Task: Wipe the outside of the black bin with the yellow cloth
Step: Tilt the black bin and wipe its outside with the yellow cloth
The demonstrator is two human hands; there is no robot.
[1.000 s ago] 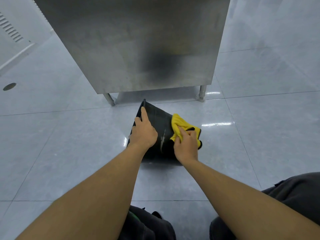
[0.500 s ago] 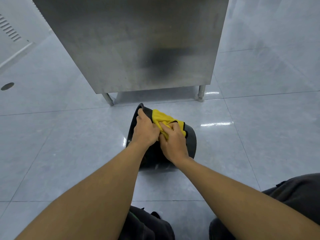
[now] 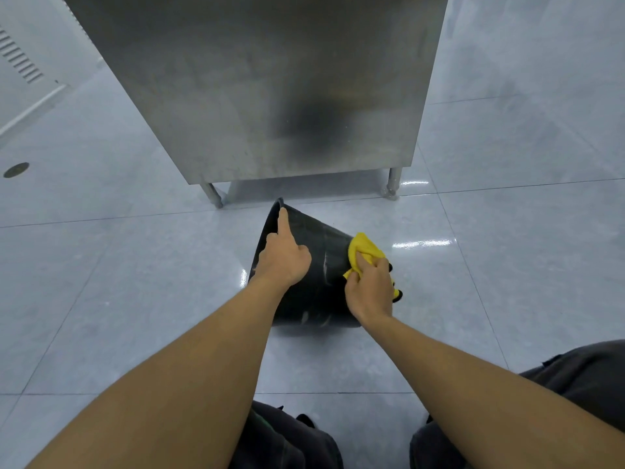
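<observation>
The black bin (image 3: 314, 265) lies tipped on its side on the grey tiled floor (image 3: 135, 282), just in front of a steel cabinet (image 3: 263, 86) on short legs. The left hand (image 3: 282, 257) rests on the bin near its rim, fingers loose, forefinger stretched out. The right hand (image 3: 370, 289) presses a yellow cloth (image 3: 365, 250) against the bin's narrow end, fingers bunched around it.

Head-worn view, angled forward and down (wide-angle), close above tiled floor (image 3: 135, 299)

Left hand (image 3: 282, 257) splayed, right hand (image 3: 370, 291) clenched.
</observation>
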